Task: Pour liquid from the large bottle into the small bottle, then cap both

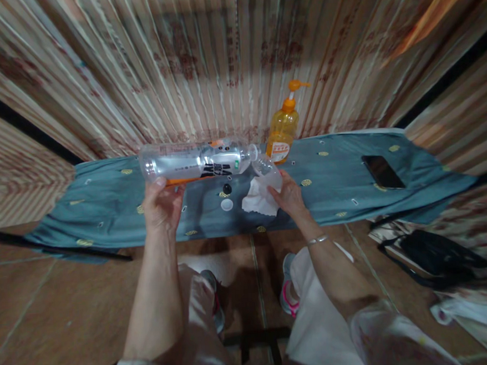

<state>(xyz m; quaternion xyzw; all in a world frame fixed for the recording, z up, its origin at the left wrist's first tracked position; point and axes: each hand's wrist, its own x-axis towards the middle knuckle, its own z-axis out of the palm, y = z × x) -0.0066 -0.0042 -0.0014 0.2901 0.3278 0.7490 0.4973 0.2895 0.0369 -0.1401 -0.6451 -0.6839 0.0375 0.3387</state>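
My left hand (pixel 161 202) is closed around the base end of a large clear plastic bottle (pixel 187 163) with an orange, black and white print. The bottle lies nearly level in the air, its open mouth pointing right. A small clear plastic container (pixel 269 172) is in my right hand (pixel 288 195), tilted so that its upper end meets or nearly meets the bottle's mouth. White tissue (pixel 259 199) hangs beside the container, at my right fingers. Below the bottle, a small black cap (pixel 227 189) and a round whitish lid (pixel 227 205) rest on the cloth.
A pump bottle (pixel 282 132) of amber liquid stands behind my right hand. A black phone (pixel 382 171) lies farther right on the teal cloth (pixel 328 199) covering the narrow table. Curtains hang behind. A black bag (pixel 440 252) sits low at the right.
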